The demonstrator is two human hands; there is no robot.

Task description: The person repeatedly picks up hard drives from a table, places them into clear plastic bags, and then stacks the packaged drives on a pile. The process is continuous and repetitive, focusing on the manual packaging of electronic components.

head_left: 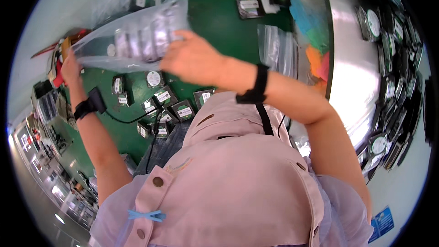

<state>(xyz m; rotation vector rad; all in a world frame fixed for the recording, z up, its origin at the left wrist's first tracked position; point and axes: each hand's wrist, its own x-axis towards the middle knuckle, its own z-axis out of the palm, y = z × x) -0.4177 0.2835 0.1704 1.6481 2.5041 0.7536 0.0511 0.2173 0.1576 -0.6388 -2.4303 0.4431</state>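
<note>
The bag (pixel 132 36), clear and partly filled, hangs between the two hands over the far left part of the green tabletop (pixel 212 16). The left hand (pixel 71 69) has its grip clenched on the bag's narrow end, where the film gathers. The right hand (pixel 190 59) is at the other, fuller end, its fingers against the film beside a row of shiny packs (pixel 146 41) inside; blur hides whether its grip closes on the film or only presses, so I cannot tell. Hands at opposite ends seem to draw the film out lengthwise, and the right one likely takes some of the load, since the packs sit at that end.

Behind the bag stands a wrapped bundle (pixel 121 0). Nearer the body, small labelled boxes (pixel 167 107) lie loosely grouped, probably for easy reach. Flat clear sleeves (pixel 276 52) lie to the right, apart from the boxes, perhaps so the thin film is not trapped beneath them. Beyond the sleeves are two dark packs (pixel 250 8), and coloured pieces (pixel 313 57) run along the tabletop's right side. A black wristband (pixel 259 84) circles the right wrist, leaving the fingers free.
</note>
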